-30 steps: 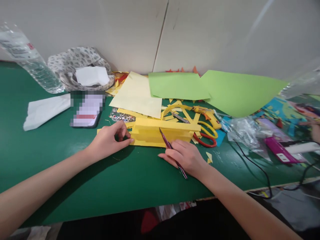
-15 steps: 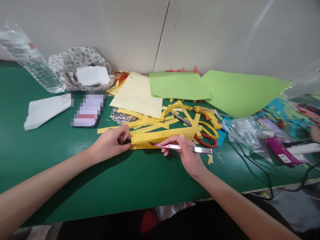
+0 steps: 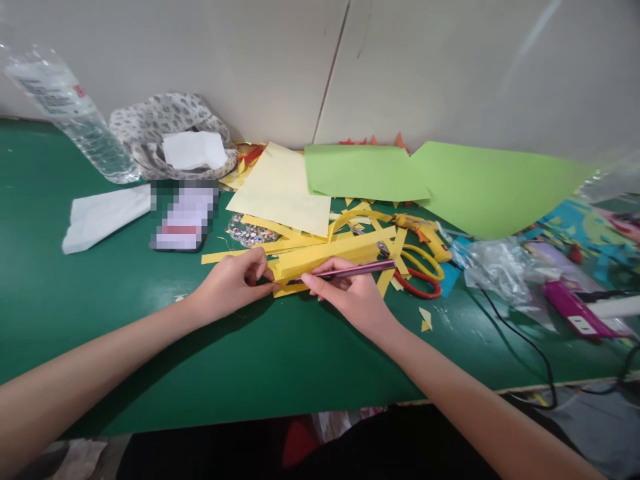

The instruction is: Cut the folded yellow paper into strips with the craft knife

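A folded stack of yellow paper point(image 3: 330, 257) lies on the green table point(image 3: 260, 353), narrow and long. My left hand point(image 3: 235, 283) pinches its left end, fingers closed on the paper. My right hand point(image 3: 350, 297) holds a slim pink craft knife point(image 3: 350, 271) laid flat along the stack's near edge, tip pointing left towards my left fingers. Loose yellow strips point(image 3: 235, 253) lie just behind the stack.
Red and yellow scissors point(image 3: 420, 273) and a yellow glue gun point(image 3: 425, 230) lie to the right. Pale yellow paper point(image 3: 285, 190) and green sheets point(image 3: 450, 180) sit behind. A phone point(image 3: 183, 217), a white tissue point(image 3: 103, 213), a plastic bottle point(image 3: 75, 113), a patterned bag point(image 3: 170, 127) are left. Black cables point(image 3: 525, 347) and plastic wrap point(image 3: 500, 267) are right.
The yellow stack went from standing open to folded flat. My right hand turned the knife from upright to lying along the stack, then slid it left. My left hand kept its grip.
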The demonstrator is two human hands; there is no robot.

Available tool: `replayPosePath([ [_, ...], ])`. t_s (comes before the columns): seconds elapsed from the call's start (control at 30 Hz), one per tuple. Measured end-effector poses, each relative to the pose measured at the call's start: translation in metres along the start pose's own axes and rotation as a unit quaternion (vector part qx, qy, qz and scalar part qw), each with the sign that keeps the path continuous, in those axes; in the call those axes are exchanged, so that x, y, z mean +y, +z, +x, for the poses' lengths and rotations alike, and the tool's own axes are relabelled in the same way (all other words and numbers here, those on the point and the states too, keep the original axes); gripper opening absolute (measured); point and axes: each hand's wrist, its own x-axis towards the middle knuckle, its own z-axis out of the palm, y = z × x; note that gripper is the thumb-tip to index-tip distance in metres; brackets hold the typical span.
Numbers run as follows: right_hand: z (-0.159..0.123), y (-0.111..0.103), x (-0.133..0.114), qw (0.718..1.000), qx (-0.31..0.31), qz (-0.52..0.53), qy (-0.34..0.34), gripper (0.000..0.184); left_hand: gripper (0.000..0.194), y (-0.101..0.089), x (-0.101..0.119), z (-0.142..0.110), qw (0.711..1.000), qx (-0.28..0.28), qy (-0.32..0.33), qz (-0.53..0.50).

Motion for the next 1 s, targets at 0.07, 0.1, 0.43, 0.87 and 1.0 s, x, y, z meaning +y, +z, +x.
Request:
replayPosePath([
  [0.07,0.001,0.001,-0.002,0.999,-0.006,-0.042,-0.034,0.014,0.037,0.001,0.001,0.0,1.0,-0.002,-0.002,0.015],
  [0.1,0.001,0.001,-0.002,0.997,-0.016,-0.059,-0.05,0.012,0.038,0.001,0.001,0.001,1.0,-0.002,-0.001,0.024],
  [0.43,0.002,-0.008,0.011,1.0,-0.011,-0.015,0.02,0.014,0.033,-0.008,0.001,0.002,0.995,-0.067,-0.001,-0.079],
  [0.87,-0.003,0.008,0.004,0.992,-0.015,0.094,0.088,0.026,0.032,-0.012,-0.004,0.005,0.987,-0.112,-0.024,-0.116],
  [1.0,-0.005,0.01,0.007,0.993,-0.003,0.081,0.089,0.027,0.033,-0.014,-0.004,0.005,0.988,-0.117,-0.012,-0.104],
])
